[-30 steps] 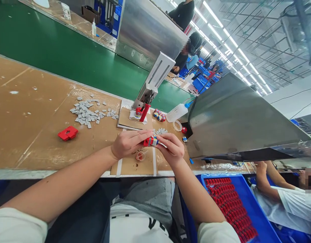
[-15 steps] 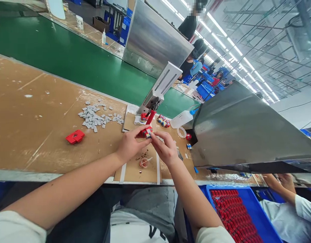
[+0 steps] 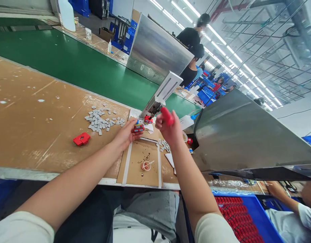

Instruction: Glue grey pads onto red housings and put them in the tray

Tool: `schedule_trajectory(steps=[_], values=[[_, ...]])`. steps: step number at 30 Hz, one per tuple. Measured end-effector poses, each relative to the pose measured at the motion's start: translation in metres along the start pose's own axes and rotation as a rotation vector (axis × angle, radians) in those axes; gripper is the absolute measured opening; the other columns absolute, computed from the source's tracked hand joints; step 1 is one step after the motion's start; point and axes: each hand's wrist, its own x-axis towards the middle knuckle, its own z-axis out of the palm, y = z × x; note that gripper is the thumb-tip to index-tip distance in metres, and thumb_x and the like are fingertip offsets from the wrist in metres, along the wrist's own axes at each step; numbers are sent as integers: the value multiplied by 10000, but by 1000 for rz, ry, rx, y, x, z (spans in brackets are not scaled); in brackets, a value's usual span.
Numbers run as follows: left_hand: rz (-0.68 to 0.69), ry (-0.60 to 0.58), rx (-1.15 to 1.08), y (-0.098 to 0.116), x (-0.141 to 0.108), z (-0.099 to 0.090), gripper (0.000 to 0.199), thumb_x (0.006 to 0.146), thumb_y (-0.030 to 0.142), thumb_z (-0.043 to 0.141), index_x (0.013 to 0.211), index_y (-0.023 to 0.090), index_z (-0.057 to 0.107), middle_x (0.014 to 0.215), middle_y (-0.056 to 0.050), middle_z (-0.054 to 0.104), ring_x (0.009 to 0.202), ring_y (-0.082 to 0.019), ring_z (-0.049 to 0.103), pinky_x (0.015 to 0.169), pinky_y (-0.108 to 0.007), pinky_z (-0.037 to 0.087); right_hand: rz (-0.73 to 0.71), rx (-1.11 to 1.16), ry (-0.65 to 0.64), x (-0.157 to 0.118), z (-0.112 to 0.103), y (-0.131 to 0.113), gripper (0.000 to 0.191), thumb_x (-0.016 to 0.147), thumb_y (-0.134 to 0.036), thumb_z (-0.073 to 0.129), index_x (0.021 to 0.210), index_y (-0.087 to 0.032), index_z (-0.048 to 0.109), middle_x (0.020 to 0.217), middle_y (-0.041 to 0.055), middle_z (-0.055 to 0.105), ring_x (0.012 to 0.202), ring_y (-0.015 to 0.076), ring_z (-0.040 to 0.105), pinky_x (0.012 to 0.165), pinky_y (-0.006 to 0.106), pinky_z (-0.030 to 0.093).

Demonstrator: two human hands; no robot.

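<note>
My left hand (image 3: 123, 136) holds a small red block (image 3: 138, 128) with blue and yellow parts, between thumb and fingers. It is just left of a metal hand press (image 3: 169, 84) that stands on a board at the table's far side. My right hand (image 3: 172, 133) is raised and closed around the press's red lever handle (image 3: 166, 116), which is smeared by motion. Under the press head sits another red piece (image 3: 148, 119). Small grey tiles (image 3: 164, 145) lie below my right hand, partly hidden by it.
Left of the press are a pile of grey tiles (image 3: 97, 120) and a red fixture (image 3: 81, 138). A small cup (image 3: 146, 165) stands in front. Behind runs a green belt (image 3: 89, 64). A metal panel (image 3: 246, 135), blue crate (image 3: 265, 219) and co-worker's arm (image 3: 282, 195) are right.
My hands were together on the red block in front of the press. They have parted: the left keeps the block and shifted left, the right went up to the lever handle.
</note>
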Motion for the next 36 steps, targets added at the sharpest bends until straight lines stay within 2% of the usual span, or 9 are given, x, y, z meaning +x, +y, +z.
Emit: schedule_trajectory(steps=[4, 7, 11, 15, 20, 25, 28, 31, 36], values=[[-153, -50, -7, 4, 1, -1, 350, 1025, 468, 641, 1026, 128, 729, 957, -121, 809, 644, -141, 731, 529, -210, 580, -88, 24, 67, 38, -28, -21, 843, 1014, -823, 247, 1417, -203, 652, 872, 67, 654, 703, 185, 575, 625, 349, 489], [-158, -2, -38, 8, -1, 0, 370, 1070, 431, 570, 953, 122, 736, 905, -107, 800, 618, -125, 714, 502, -193, 566, -40, 112, 189, 49, -35, 1, 663, 995, -761, 393, 1315, -240, 650, 904, 43, 646, 654, 155, 547, 549, 308, 433], [-112, 64, -88, 12, -1, -1, 342, 1058, 431, 605, 939, 132, 720, 839, -85, 785, 609, -122, 705, 525, -190, 582, 98, 21, 394, 20, -14, 52, 416, 868, -560, 647, 1131, -239, 617, 948, 13, 665, 657, 129, 530, 570, 270, 422], [-73, 100, -109, 13, 3, -3, 350, 1062, 436, 600, 960, 121, 715, 843, -84, 786, 602, -115, 697, 533, -189, 582, 95, -349, 147, -12, 2, 81, 510, 783, -449, 790, 1201, -197, 645, 1149, 82, 717, 880, 181, 604, 836, 345, 517], [-57, 85, -73, 12, 4, -4, 310, 1048, 424, 621, 985, 133, 705, 872, -77, 791, 609, -117, 706, 530, -194, 571, 38, -574, 6, -19, -13, 96, 394, 827, -364, 772, 1182, -200, 724, 1207, 113, 755, 1159, 276, 617, 1095, 475, 462], [37, 39, 70, 7, 5, -6, 271, 992, 405, 702, 1002, 136, 675, 870, -80, 773, 677, -144, 740, 578, -218, 586, 102, -565, 191, -35, -29, 111, 406, 875, -418, 705, 1191, -164, 730, 1271, 178, 727, 1220, 310, 634, 1128, 549, 469], [142, 1, 226, 6, 8, -6, 294, 939, 412, 761, 998, 140, 665, 920, -83, 759, 738, -147, 737, 584, -215, 566, 85, -422, 359, -28, -35, 98, 464, 917, -502, 669, 1237, -169, 710, 1292, 185, 719, 1199, 293, 662, 1079, 536, 524], [231, -79, 458, 8, 15, -5, 377, 804, 374, 879, 1026, 156, 668, 1009, -84, 760, 855, -171, 737, 681, -246, 590, -66, -181, 451, 7, -41, 65, 521, 935, -555, 686, 1323, -208, 663, 1347, 158, 713, 1187, 246, 690, 1043, 462, 576], [338, -160, 814, 16, 39, -2, 476, 707, 365, 894, 1079, 157, 683, 1075, -112, 786, 928, -249, 741, 833, -384, 612, -263, -8, 383, 80, -46, 7, 700, 907, -669, 726, 1457, -266, 565, 1374, 126, 702, 1233, 234, 689, 1075, 438, 598]])
